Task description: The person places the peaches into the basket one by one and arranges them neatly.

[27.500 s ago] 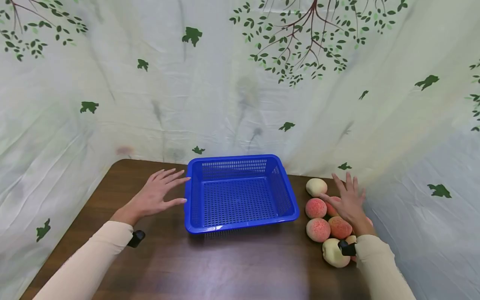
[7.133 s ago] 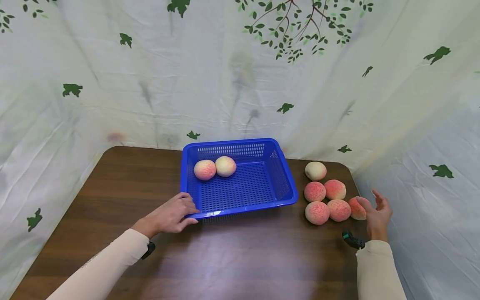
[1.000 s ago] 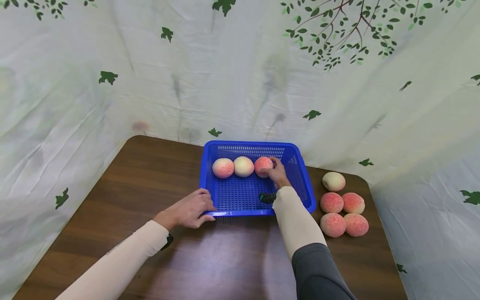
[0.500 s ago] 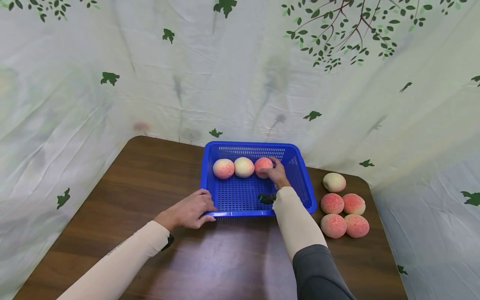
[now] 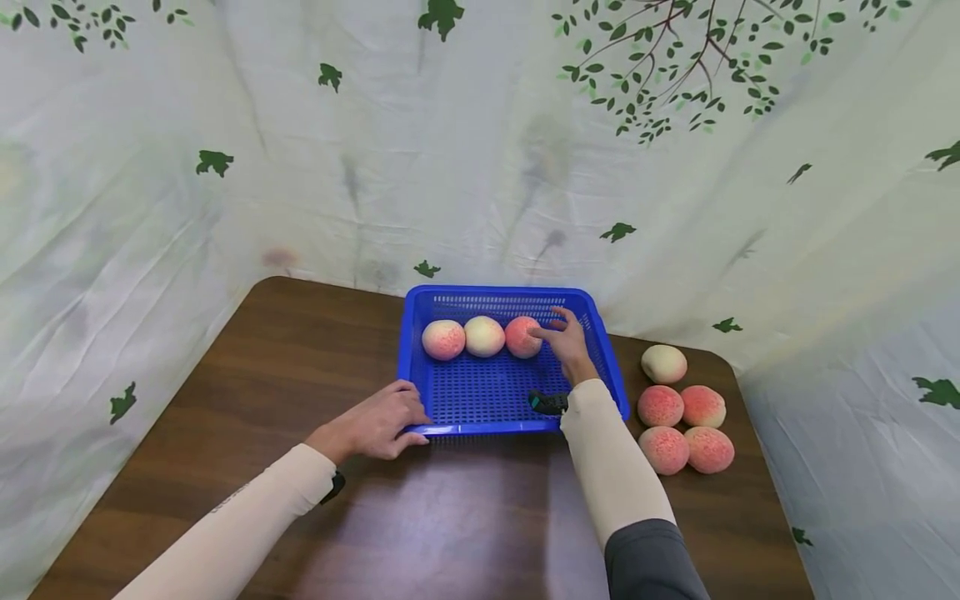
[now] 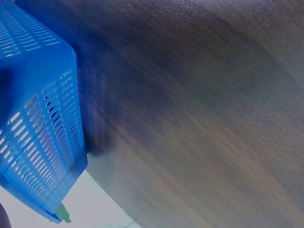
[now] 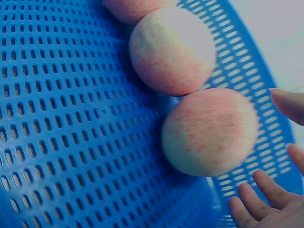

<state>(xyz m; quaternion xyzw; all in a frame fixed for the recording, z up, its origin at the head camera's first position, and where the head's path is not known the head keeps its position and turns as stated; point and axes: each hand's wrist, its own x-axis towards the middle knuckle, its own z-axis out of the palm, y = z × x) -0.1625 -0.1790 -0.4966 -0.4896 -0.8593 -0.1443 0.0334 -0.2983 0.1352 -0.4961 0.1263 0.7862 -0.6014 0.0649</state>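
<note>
A blue perforated plastic basket (image 5: 472,396) holds a row of three peaches along its back side. The left peach (image 5: 442,340) is pale and pink, the middle peach (image 5: 484,336) mostly cream, the right peach (image 5: 519,337) pinker. My left hand (image 5: 378,421) grips the basket's front left corner, fingers over the rim and thumb below. Over the basket, my right hand (image 5: 567,346) is beside the right peach with spread fingers. The right wrist view shows a gap between those fingers (image 7: 270,190) and the peach. Only the basket's outer wall (image 6: 42,128) shows in the left wrist view.
Several more peaches (image 5: 665,450) stand grouped on the brown wooden table (image 5: 300,350), right of the basket. One cream peach (image 5: 663,364) lies at the back of that group. A leaf-printed white sheet (image 5: 487,167) hangs behind and around the table.
My right hand has let go of the third peach and drawn slightly right, its fingers spreading. The peach stays in the row. My left hand keeps its hold on the basket corner.
</note>
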